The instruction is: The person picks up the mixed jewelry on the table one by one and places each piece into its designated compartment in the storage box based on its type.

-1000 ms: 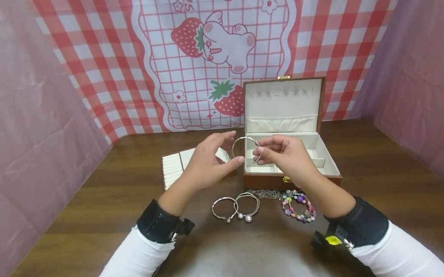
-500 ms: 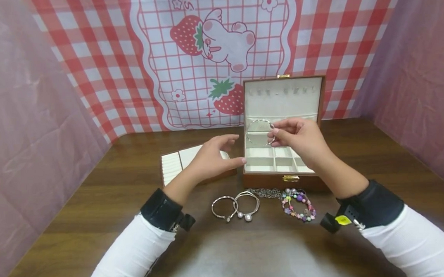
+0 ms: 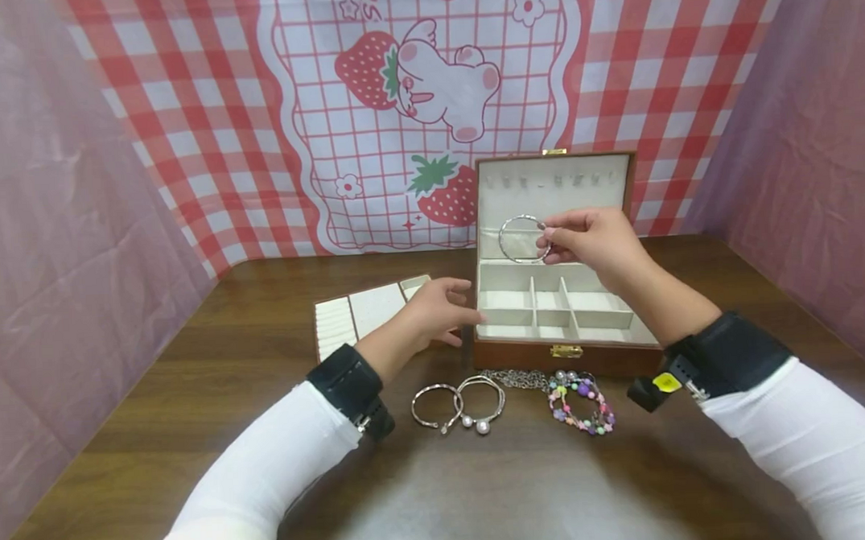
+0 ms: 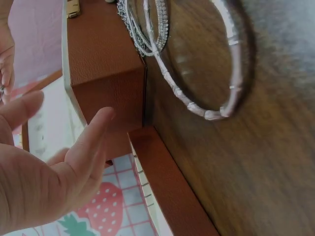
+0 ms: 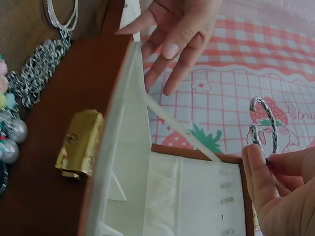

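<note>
My right hand [image 3: 596, 243] pinches a thin silver bangle [image 3: 501, 243] between thumb and fingers, held up in front of the raised lid of a brown jewelry box [image 3: 509, 354]. In the right wrist view the bangle [image 5: 273, 123] shows a gap in its ring and a twisted surface. My left hand [image 3: 437, 312] holds nothing; its fingers are spread beside the box's left front corner, over the end of a brown tray [image 3: 376, 309]. The left wrist view shows that hand [image 4: 54, 172] near the box's side [image 4: 108, 103]. Cream dividers split the box's inside into several compartments.
On the table before the box lie a silver bangle [image 3: 415, 400], a bangle with pearl ends [image 3: 502, 404], a silver chain [image 3: 520, 379] and colorful beaded bracelets [image 3: 609, 414]. A red checked cloth [image 3: 209, 135] hangs behind; pink drapes [image 3: 61, 238] flank the table.
My right hand has carried the bangle up and right, away from my left hand to the front of the lid. The left hand has dropped slightly and moved right, toward the box corner.
</note>
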{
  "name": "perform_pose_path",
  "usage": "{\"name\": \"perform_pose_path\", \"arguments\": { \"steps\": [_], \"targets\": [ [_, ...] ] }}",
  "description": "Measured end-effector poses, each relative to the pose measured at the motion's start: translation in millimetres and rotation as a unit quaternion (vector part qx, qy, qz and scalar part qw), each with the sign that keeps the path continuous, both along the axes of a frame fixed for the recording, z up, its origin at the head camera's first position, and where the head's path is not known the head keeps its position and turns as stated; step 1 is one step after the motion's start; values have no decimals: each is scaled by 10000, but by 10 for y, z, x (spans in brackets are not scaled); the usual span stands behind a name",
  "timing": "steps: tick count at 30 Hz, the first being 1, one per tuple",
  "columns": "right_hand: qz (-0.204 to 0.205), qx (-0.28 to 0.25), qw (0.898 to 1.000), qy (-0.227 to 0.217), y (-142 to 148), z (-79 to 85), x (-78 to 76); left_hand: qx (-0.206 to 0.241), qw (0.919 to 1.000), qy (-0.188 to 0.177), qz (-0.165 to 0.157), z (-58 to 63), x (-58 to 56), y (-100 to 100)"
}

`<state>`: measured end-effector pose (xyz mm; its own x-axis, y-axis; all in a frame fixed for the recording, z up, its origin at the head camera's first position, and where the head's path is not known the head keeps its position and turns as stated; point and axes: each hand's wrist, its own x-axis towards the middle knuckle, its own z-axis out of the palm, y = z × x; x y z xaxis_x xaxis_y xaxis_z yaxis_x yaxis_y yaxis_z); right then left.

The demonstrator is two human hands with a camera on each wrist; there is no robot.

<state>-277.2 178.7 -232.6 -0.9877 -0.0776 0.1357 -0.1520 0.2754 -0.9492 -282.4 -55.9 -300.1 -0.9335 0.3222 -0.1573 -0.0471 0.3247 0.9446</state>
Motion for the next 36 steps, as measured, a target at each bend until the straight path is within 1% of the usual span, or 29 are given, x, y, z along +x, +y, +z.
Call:
{"name": "perform_pose_path", "arguments": {
  "steps": [4,8,11,14,17,20,24,29,33,36],
  "targets": [
    [83,341,9993,-123,-26,50,-95,71,9993,-361,85,3,-48,43],
    [169,831,9962,-208,-46,89,-188,-32,9986,-524,-17,-22,-52,85],
    [241,1164,9926,-255,-51,122,-265,-23,9988,-495,-50,-54,-36,128],
    [255,1358,9901,-257,-56,158,-340,48,9993,-361,58,-80,-24,171],
    [236,1440,9890,-257,-73,183,-402,81,9993,-267,236,-85,-10,199],
    [219,1442,9890,-265,-99,187,-451,80,9992,-261,293,-76,-3,216],
    [255,1412,9891,-331,-134,124,-533,102,9992,-249,297,-79,-16,235],
    [368,1352,9884,-580,-169,-26,-644,128,9989,-285,360,-77,-21,241],
    [431,1481,9846,-820,-157,-123,-727,121,9987,-353,350,-78,-8,245],
    [527,1763,9785,-929,-133,-154,-808,152,9985,-395,344,-70,-7,239]
  ]
}}
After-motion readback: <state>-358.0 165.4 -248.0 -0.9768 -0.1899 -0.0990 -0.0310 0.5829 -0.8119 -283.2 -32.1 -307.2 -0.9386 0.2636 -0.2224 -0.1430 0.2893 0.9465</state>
